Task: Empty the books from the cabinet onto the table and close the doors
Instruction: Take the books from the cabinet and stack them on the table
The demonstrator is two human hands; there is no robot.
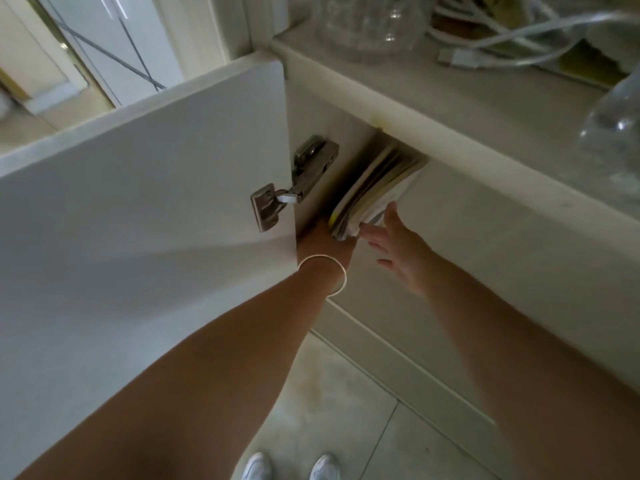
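A stack of thin books and papers leans in the cabinet opening, just under the countertop edge. My left hand, with a silver bangle on its wrist, is pressed against the stack's lower left side, and its fingers are hidden behind the books. My right hand has its fingers spread, with thumb and fingertips touching the stack's right edge. The left cabinet door stands wide open, with its metal hinge showing. The inside of the cabinet is mostly hidden.
The white panel right of the books hides the rest of the cabinet. On the countertop stand glass vases and a tangle of white cables. My white shoes are on the tiled floor below.
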